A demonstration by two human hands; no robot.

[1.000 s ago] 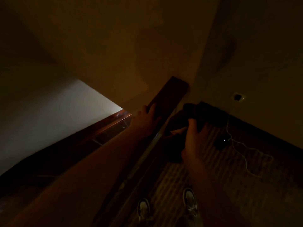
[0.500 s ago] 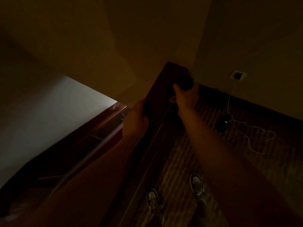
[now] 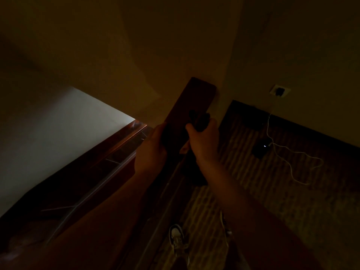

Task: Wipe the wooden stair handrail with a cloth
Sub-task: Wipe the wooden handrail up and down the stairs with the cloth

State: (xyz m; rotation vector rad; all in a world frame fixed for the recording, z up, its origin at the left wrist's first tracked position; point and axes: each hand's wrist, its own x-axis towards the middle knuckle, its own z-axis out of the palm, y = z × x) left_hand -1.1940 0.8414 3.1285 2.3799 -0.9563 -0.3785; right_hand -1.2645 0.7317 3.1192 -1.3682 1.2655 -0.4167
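The scene is very dark. A flat dark wooden handrail [image 3: 192, 98] runs from the lower middle up to its squared end by the wall corner. My right hand [image 3: 203, 141] grips a dark cloth [image 3: 200, 121] bunched on the rail's right edge, with more cloth hanging below the wrist. My left hand [image 3: 153, 149] rests on the rail's left edge just beside it, fingers curled over the top; I cannot tell how firmly it holds.
A lit stairwell wall [image 3: 48, 137] drops away left of the rail. A striped carpet [image 3: 282, 191] lies on the right, with a wall socket [image 3: 279, 91], a white cable [image 3: 288, 152] and a small dark device [image 3: 262, 150]. My shoes [image 3: 176, 237] stand by the rail's base.
My right hand drew the cloth back along the rail from its far end toward me. My left hand stayed on the left edge. The view shifted slightly.
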